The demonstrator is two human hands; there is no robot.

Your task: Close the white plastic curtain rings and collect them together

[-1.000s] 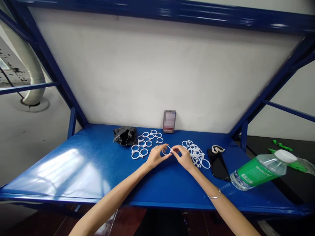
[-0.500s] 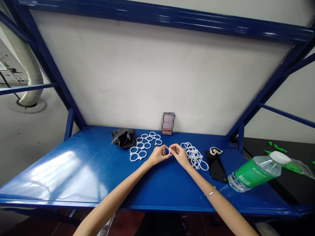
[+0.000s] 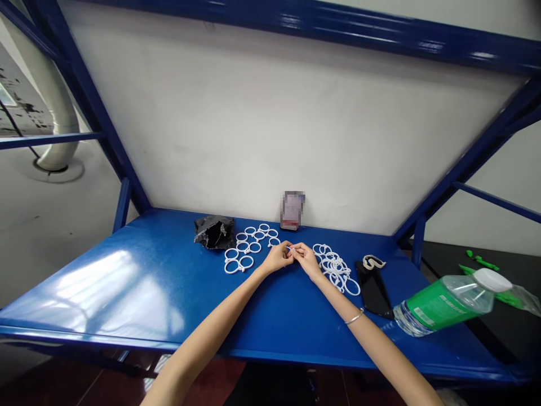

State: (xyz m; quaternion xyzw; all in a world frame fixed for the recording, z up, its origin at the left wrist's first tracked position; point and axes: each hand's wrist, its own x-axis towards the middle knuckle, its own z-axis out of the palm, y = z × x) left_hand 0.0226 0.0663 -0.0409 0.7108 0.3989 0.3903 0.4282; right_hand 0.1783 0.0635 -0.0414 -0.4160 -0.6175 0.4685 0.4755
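Over the middle of the blue table, my left hand (image 3: pixel 276 259) and my right hand (image 3: pixel 307 260) meet fingertip to fingertip. Pinched between them is a white curtain ring (image 3: pixel 289 248), mostly hidden by the fingers. Several white curtain rings (image 3: pixel 242 247) lie spread out, mostly flat, to the left of my left hand. Close by my right hand, a heap of similar curtain rings (image 3: pixel 333 264) overlaps on the tabletop. Each ring seems to carry a small knob or eyelet, too small to make out well.
A crumpled black plastic bag (image 3: pixel 214 232) sits at the back left. A blurred-out phone-like thing (image 3: pixel 291 211) leans against the white back panel (image 3: pixel 270 113). To the right lie a black phone (image 3: pixel 375 293), a coiled whitish strap (image 3: pixel 373 261) and a tilted water bottle (image 3: pixel 448 303).
The held curtain ring has turned or sunk into the fingers, so its round opening no longer shows. Both hands stay together. The whole view has shifted slightly.
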